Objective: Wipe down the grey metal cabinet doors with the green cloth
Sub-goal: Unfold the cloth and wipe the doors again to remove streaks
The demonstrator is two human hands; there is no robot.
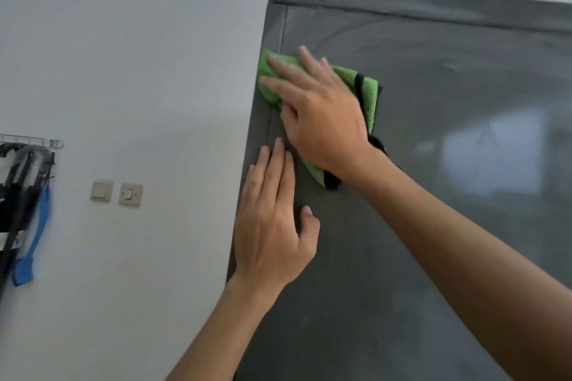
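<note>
Two flat hands: right hand (322, 120) presses green cloth (370, 93) at ten o'clock on cabinet door (433, 164), left hand (272, 226) steadies; best rub firmly

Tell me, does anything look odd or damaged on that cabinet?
Nothing looks damaged. The door shows pale cloudy streaks across its top, likely dust or wipe marks. The right hand presses the cloth flat near the upper left edge; the left hand rests flat below it.

Cabinet door (448, 139) rightward — apparently free
</note>
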